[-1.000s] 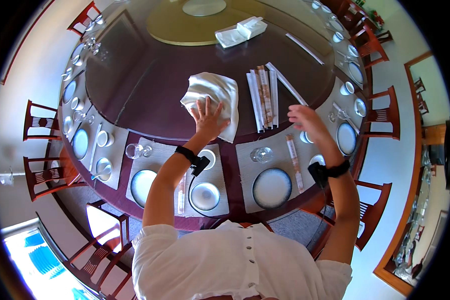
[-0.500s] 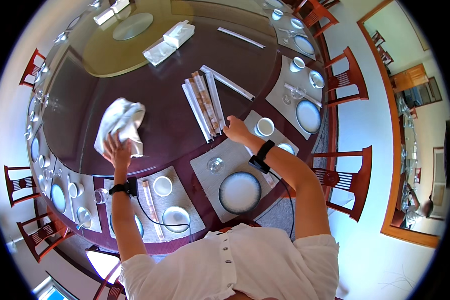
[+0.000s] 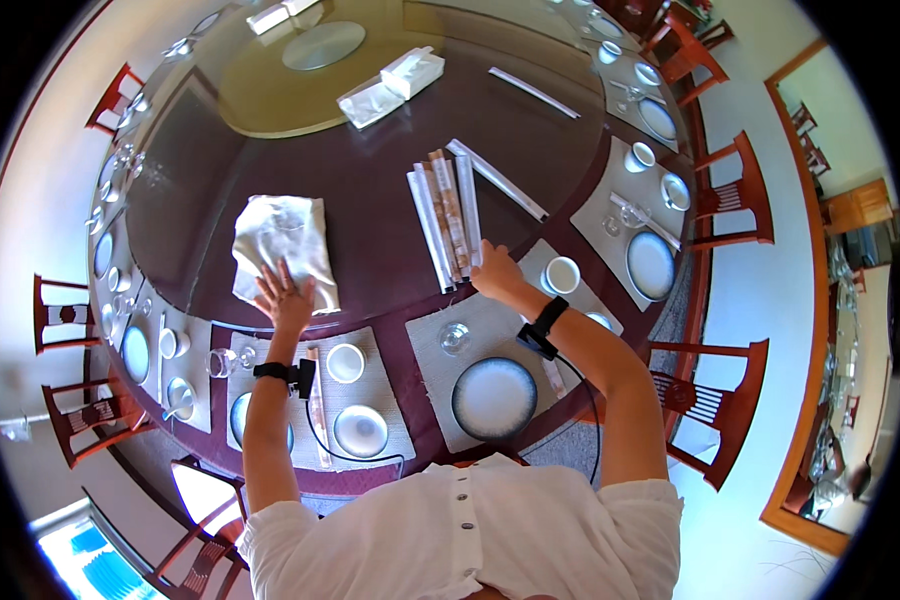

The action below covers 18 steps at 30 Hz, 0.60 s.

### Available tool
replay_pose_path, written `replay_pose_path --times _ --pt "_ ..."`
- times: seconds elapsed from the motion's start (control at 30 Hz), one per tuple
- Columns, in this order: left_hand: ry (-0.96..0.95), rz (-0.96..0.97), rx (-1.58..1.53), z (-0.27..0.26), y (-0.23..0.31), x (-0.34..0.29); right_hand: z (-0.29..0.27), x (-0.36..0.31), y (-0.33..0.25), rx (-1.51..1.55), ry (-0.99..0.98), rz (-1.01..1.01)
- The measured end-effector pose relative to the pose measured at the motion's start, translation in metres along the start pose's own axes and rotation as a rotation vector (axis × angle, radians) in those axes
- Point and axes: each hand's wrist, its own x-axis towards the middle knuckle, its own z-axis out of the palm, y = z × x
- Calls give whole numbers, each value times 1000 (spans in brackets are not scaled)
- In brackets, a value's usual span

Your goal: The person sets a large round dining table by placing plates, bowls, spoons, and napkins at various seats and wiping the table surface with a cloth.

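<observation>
On the dark glossy tabletop lies a white cloth [image 3: 282, 235], spread into a rough square with a few wrinkles. My left hand [image 3: 286, 298] rests flat on its near edge, fingers spread. Farther right is a bundle of long paper-sleeved chopsticks [image 3: 444, 220], some white, some brown-patterned, lying side by side. My right hand [image 3: 496, 276] is at the near end of the rightmost white sleeve, its fingers curled. The fingertips are partly hidden, so whether they grip the sleeve does not show. Another white sleeve [image 3: 498, 180] lies slanted beyond the bundle.
Place mats with tableware ring the table; nearest are a blue-rimmed plate [image 3: 494, 398], a wine glass [image 3: 454, 338], a white cup [image 3: 345, 363] and a small bowl [image 3: 360, 431]. A tissue box [image 3: 411, 74] stands farther in, and a lone sleeve [image 3: 534, 92] lies beyond. Red wooden chairs [image 3: 738, 195] surround it.
The cloth, bunched and folded before, now lies flatter and squarer under my left hand. My right hand stays by the chopstick bundle. The whole view has shifted, moving the table rightward in it.
</observation>
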Motion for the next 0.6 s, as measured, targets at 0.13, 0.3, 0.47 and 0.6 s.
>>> replay_pose_path --times 0.13,0.3,0.47,0.6 --pt "-144 108 -1 -17 24 -16 -6 -9 -5 -118 47 -25" --pt "-236 242 37 -33 44 -27 -4 -8 -3 -142 113 -67" --pt "-184 455 58 -32 42 -31 -5 -6 2 -132 117 -158" --pt "-87 630 23 -34 19 -17 -17 -9 21 -68 132 -252"
